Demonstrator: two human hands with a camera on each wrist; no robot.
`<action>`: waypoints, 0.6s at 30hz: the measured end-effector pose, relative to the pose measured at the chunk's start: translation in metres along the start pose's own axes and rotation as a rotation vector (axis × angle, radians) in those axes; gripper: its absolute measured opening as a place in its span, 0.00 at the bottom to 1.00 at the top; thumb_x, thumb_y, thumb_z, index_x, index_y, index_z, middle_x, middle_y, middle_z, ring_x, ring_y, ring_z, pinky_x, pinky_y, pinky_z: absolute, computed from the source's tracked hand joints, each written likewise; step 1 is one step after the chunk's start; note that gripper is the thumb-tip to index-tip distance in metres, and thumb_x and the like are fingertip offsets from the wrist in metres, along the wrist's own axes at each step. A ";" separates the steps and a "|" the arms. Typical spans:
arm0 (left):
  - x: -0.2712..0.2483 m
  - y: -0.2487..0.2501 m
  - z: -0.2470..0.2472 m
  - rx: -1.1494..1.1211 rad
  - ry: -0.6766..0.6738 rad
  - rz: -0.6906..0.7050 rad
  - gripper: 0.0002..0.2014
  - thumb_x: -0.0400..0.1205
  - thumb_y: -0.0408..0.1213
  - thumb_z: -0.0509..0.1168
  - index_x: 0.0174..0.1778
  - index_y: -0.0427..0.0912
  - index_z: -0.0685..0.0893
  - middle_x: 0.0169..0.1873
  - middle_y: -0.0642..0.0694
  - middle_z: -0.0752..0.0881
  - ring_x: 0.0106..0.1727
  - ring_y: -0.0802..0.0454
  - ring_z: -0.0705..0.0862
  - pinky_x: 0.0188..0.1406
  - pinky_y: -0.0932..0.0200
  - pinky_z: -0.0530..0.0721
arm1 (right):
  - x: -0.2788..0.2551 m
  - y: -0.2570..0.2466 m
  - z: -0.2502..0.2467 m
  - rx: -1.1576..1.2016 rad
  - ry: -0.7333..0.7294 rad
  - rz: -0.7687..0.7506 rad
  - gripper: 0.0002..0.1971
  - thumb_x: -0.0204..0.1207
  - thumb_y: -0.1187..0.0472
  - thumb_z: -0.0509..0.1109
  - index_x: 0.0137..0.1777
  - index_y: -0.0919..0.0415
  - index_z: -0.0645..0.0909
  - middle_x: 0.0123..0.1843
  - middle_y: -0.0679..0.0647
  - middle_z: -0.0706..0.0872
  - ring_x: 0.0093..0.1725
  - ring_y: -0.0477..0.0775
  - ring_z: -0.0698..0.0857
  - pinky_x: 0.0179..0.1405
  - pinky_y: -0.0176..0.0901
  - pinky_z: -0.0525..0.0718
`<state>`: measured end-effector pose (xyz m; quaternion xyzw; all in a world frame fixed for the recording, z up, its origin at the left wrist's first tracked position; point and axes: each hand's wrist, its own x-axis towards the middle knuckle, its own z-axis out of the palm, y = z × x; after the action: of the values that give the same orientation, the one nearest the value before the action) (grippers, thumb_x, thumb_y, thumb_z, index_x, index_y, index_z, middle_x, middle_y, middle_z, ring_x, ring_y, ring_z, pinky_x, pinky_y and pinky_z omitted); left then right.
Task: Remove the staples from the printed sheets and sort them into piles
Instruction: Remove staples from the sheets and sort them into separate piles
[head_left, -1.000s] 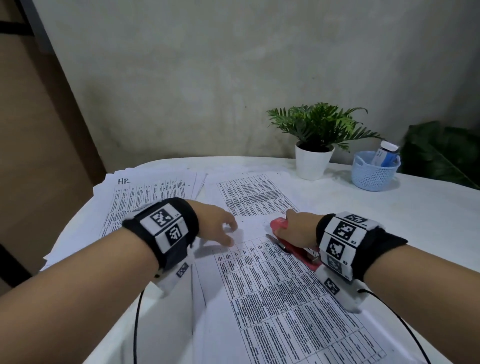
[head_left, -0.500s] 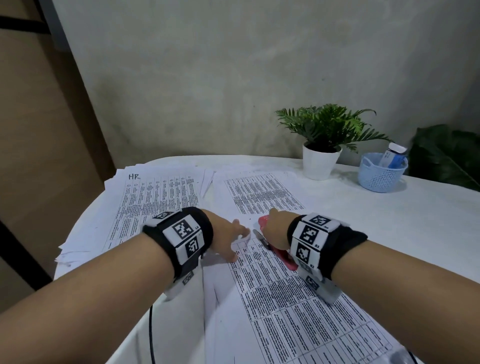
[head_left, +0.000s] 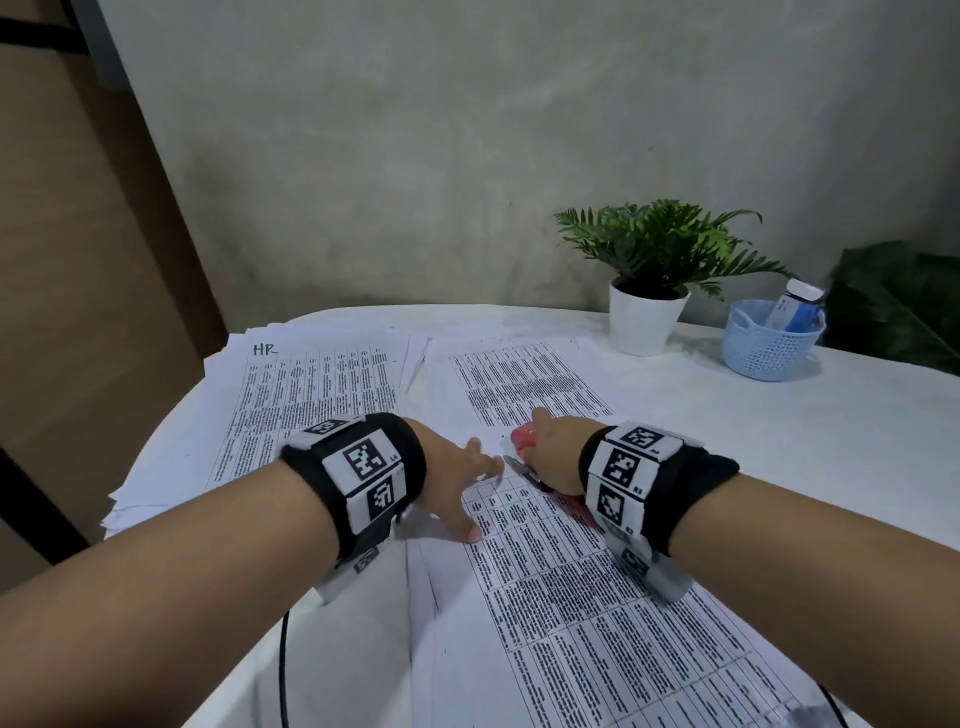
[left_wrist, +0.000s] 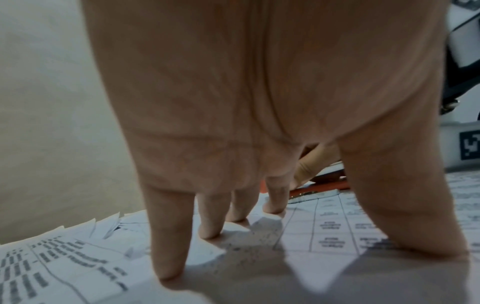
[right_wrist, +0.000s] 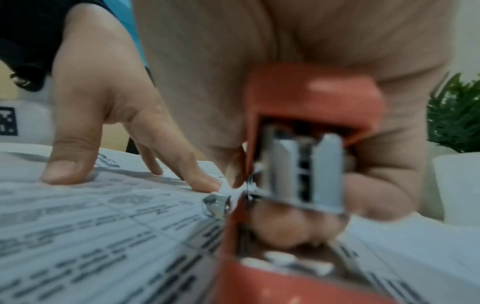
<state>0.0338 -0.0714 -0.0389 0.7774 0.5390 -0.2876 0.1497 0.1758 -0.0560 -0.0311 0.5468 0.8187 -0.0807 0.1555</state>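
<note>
Your left hand presses spread fingertips on the stapled sheets lying before you on the table, your right hand grips the red stapler at their top corner: keep the paper pinned flat, lever gently.

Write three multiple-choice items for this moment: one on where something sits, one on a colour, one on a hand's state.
1. Where does the blue basket stand?
A. right of the potted plant
B. on the HR pile
C. at the near table edge

2. What colour is the stapler in the right hand?
A. blue
B. red
C. green

3. What is the left hand doing?
A. gripping the stapler
B. hanging clear of the table
C. pressing spread fingers on the printed sheet

Key: 1 A, the basket sits just right of the white pot. 2 B, its body shows red. 3 C, fingertips rest flat on the paper.
</note>
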 end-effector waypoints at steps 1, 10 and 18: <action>0.001 0.000 0.000 -0.003 -0.001 -0.004 0.45 0.80 0.57 0.63 0.84 0.50 0.42 0.84 0.44 0.39 0.83 0.43 0.58 0.79 0.46 0.61 | 0.003 0.004 0.001 0.050 0.010 0.007 0.17 0.85 0.55 0.54 0.71 0.61 0.64 0.62 0.59 0.79 0.57 0.58 0.82 0.49 0.46 0.77; 0.007 -0.001 0.000 0.016 -0.009 0.011 0.41 0.81 0.55 0.64 0.84 0.48 0.48 0.84 0.42 0.42 0.80 0.40 0.64 0.77 0.43 0.67 | 0.006 0.000 -0.004 0.031 -0.024 0.034 0.20 0.86 0.55 0.54 0.73 0.63 0.61 0.66 0.60 0.77 0.62 0.60 0.80 0.54 0.47 0.77; 0.015 -0.007 0.012 0.051 0.051 0.018 0.44 0.79 0.58 0.64 0.84 0.49 0.46 0.84 0.42 0.43 0.80 0.41 0.64 0.76 0.43 0.64 | 0.017 0.003 0.001 0.096 0.030 0.062 0.20 0.84 0.53 0.57 0.72 0.60 0.62 0.61 0.58 0.81 0.55 0.57 0.81 0.46 0.44 0.75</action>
<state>0.0275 -0.0635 -0.0568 0.7928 0.5281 -0.2801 0.1187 0.1730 -0.0403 -0.0382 0.5798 0.7989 -0.1070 0.1192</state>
